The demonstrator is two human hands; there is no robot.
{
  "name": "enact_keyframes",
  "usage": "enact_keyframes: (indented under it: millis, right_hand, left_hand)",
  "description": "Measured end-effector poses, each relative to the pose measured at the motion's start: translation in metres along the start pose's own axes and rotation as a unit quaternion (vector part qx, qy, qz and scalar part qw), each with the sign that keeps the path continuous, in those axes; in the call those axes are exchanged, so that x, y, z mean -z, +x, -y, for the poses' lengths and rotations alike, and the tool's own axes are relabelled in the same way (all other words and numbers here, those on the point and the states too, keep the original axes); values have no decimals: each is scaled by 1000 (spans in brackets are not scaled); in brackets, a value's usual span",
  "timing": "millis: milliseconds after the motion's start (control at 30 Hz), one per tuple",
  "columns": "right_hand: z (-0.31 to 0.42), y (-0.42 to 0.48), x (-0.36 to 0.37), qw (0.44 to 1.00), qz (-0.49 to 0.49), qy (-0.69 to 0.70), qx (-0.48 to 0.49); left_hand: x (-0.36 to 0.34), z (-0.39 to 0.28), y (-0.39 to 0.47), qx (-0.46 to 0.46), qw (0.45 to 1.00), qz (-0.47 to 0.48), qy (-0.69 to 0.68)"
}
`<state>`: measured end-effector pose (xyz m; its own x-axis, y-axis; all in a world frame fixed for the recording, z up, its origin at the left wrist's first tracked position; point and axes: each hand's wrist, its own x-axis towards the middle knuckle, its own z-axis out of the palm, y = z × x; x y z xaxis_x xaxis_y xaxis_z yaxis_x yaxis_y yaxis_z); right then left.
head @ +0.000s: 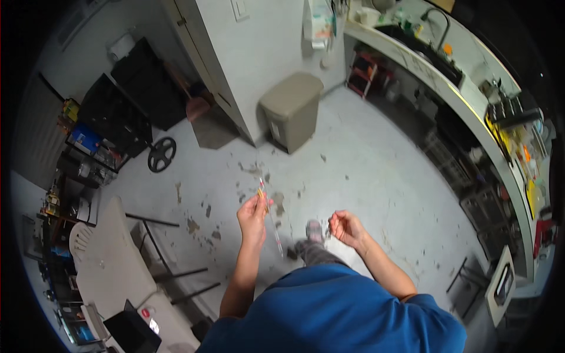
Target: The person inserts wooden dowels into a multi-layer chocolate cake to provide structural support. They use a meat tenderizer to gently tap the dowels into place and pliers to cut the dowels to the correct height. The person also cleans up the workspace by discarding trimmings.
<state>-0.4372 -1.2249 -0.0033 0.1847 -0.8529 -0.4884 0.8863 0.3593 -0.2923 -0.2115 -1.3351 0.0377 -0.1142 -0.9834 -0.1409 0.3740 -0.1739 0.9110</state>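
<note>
My left hand (254, 216) is raised over the floor, thumb and fingers pinched on a thin clear stick or tube (277, 238) with pinkish-red bands. The stick slants from above the fingertips down past the palm. A small yellow piece (261, 193) shows at the same fingertips; whether it is part of the stick I cannot tell. My right hand (347, 228) hangs to the right, apart from the left, with its fingers curled in and no object visible in them. Below the hands are a leg in patterned trousers and a foot (314, 230).
A tan lidded bin (291, 112) stands against the wall corner ahead. Farther left are a black steering wheel (161, 154) and a pink dustpan (197, 108). A pale table (110, 247) with a dark laptop (132, 328) is at left. A counter (479, 114) with a sink curves along the right.
</note>
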Motion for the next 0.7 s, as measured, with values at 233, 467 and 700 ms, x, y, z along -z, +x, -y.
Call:
enact_keyframes:
  millis: [233,467,700]
  right_hand:
    - [111,148,-76,978,31,-165,-127]
    - [136,316,-125,990,-27,-39,-134]
    - [143,431,-142,990,-118,64,-49]
  left_hand:
    - [-2,-37,134,-61,994,-81,47]
    - [40,-57,274,-69,978,-40,192]
    - [39,-71,433,9,956,125,264]
